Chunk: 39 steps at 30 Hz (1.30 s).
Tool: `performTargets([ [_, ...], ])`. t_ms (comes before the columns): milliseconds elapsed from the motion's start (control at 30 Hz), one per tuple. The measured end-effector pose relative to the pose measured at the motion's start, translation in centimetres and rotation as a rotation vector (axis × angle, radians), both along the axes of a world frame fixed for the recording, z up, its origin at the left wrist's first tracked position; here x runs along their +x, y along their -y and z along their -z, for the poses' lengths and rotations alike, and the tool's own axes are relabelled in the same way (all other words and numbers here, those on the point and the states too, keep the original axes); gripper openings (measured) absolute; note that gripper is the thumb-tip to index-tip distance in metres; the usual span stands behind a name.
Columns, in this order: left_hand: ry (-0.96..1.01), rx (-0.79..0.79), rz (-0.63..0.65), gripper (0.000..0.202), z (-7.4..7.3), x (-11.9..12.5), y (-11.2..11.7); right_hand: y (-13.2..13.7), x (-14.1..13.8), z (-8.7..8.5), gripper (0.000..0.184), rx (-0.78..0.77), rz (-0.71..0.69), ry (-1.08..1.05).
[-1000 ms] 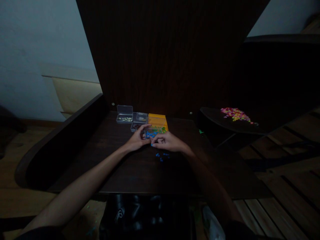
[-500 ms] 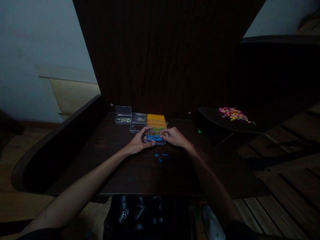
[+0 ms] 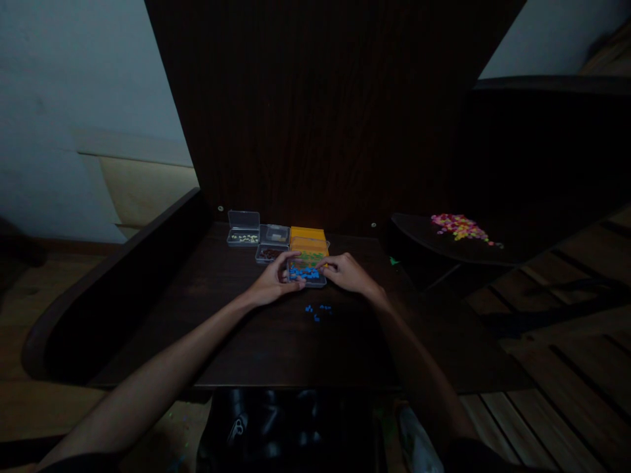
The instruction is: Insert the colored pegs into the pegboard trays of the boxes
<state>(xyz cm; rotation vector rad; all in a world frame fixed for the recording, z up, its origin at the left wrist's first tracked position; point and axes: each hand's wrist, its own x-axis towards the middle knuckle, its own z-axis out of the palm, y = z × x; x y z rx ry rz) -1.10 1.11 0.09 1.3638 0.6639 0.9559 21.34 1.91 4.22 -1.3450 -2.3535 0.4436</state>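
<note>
My left hand (image 3: pixel 277 278) grips a clear plastic box (image 3: pixel 319 282) by its left side, thumb along the near edge and fingers behind. Small blue pieces (image 3: pixel 304 272) lie in the box. My right hand (image 3: pixel 346 272) is at the box's right edge, thumb and fingertips pinched together over the rim. What those fingertips hold, if anything, is too small to make out. Green pieces (image 3: pixel 311 257) show just behind the box, in front of a yellow-orange case (image 3: pixel 307 233). Several loose blue pieces (image 3: pixel 317 318) are scattered on the dark table nearer to me.
An open clear box with pale pieces (image 3: pixel 245 239) stands at the back left. Beside it is a clear box of dark brown pieces (image 3: pixel 270 253). A heap of pink and yellow pieces (image 3: pixel 459 227) lies on the right shelf (image 3: pixel 493 253). A raised side panel (image 3: pixel 113 276) bounds the left.
The fingertips of my right hand have shifted slightly at the box's right edge. My left hand keeps its grip, and the loose blue pieces lie as before.
</note>
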Motion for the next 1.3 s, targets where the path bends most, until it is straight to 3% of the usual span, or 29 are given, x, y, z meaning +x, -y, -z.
performTargets([
  [233, -0.001, -0.003, 0.016, 0.075, 0.3, 0.1, 0.1, 0.1, 0.8, 0.5, 0.026, -0.049, -0.043, -0.14],
  [400, 0.018, 0.001, -0.009, 0.074, 0.9, 0.3, -0.1, 0.5, 1.7, -0.2, 0.026, -0.221, -0.146, -0.267],
  [533, 0.019, 0.004, -0.055, 0.073, 1.2, 0.4, -0.2, 0.5, 2.3, -0.2, 0.028, -0.419, -0.313, -0.151],
  [633, -0.013, -0.001, -0.077, 0.073, 1.2, 0.4, -0.1, 0.4, 2.6, 0.6, 0.029, -0.493, -0.328, -0.068],
  [833, -0.054, -0.022, -0.099, 0.07, 0.7, 0.5, 0.6, 0.9, 2.5, 2.1, 0.03, -0.458, -0.295, -0.015],
  [1300, -0.012, 0.065, -0.162, 0.068, 0.1, 0.1, 0.2, 1.5, 2.3, 2.2, 0.016, -0.392, -0.264, 0.055],
])
